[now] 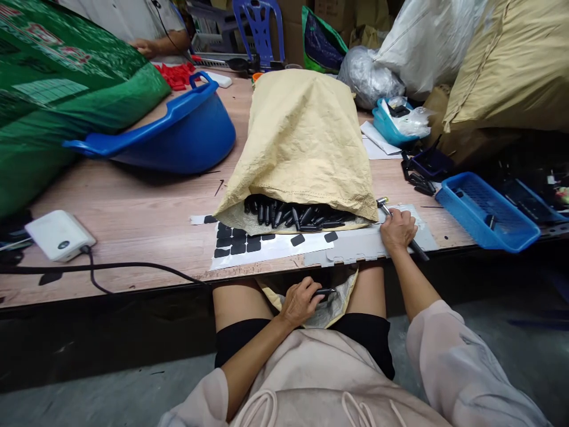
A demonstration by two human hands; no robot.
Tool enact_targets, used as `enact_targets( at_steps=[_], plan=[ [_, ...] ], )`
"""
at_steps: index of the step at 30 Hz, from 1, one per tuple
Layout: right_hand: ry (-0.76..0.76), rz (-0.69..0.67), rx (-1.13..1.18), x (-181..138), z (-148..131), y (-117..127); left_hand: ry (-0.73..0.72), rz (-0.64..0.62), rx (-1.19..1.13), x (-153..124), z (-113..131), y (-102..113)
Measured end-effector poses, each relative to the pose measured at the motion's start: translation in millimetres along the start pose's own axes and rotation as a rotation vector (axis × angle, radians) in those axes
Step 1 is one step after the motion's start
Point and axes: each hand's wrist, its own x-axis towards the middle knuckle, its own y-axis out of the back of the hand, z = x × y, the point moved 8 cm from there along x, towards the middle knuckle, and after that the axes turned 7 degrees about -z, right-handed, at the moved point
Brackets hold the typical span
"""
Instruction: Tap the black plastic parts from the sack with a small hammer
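My left hand (300, 301) is over my lap, its fingers closed on a small black pen-like piece (325, 291). Just below it an open sack (342, 302) with a pale lining sits between my legs. My right hand (399, 229) rests at the table edge, wrapped round a small hammer (418, 250); its metal head points away from me and the dark handle end sticks out towards me. In front of both hands lies a large tan sack (311, 136), its mouth turned to me, with many black pen-like pieces (293, 216) showing inside.
A white sheet with black stickers (239, 244) lies along the front edge, beside a grey board (355, 244). To the left are a blue basin (178, 136), a white device (60, 235) with a cable and a green sack (66, 101). A blue basket (489, 213) stands right.
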Motion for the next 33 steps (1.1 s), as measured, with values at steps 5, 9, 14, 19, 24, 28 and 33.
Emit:
enact_targets(
  at_steps=[5, 9, 14, 19, 24, 28, 33],
  plan=[
    [0.004, 0.005, -0.001, -0.8, -0.6, 1.4, 0.097, -0.046, 0.008, -1.5, -9.0, -12.0],
    [0.009, 0.008, -0.012, -1.4, -1.4, 1.1, -0.252, 0.215, -0.050, -4.3, 37.6, 49.0],
    [0.014, 0.012, -0.021, -1.5, -2.5, 1.5, 0.112, 0.585, -0.219, 32.2, 1.0, 149.9],
    [0.013, -0.007, -0.009, -2.3, -3.4, 1.6, 0.475, 0.498, -0.233, 79.1, -44.1, 194.6],
    [0.019, 0.004, -0.001, -2.9, -3.9, 1.4, 0.624, 0.316, -0.109, 104.9, -49.9, 200.0],
    [0.021, -0.005, 0.000, -2.9, -4.4, 1.2, 0.702, 0.216, -0.025, 113.3, -48.1, 200.4],
    [0.008, -0.036, -0.009, -3.3, -4.8, 1.8, 0.692, 0.219, -0.086, 95.2, -41.7, 205.8]
  ],
)
